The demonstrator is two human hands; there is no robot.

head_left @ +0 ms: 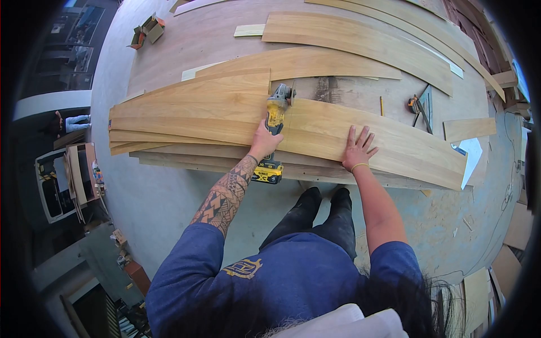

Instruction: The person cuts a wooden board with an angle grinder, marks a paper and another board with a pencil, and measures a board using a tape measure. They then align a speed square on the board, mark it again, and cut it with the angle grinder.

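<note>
My left hand (264, 139) is wrapped round the body of a yellow and black angle grinder (275, 114). Its disc end points away from me, over the gap between two wooden boards, and the battery sits toward my body. To the left lies the left board (197, 107), stacked on several others. My right hand (359, 149) rests flat with spread fingers on the right board (406, 141), near its front edge. The grinder's disc overlaps the far left corner of that right board in this view.
More long boards (349, 42) lie across the worktable (169, 62). Right of centre are a pencil (381, 106), a tape measure (413, 105) and a set square (426, 107). A small open box (151, 28) sits far left. A person (67, 124) is off to the left near a vehicle (52, 186).
</note>
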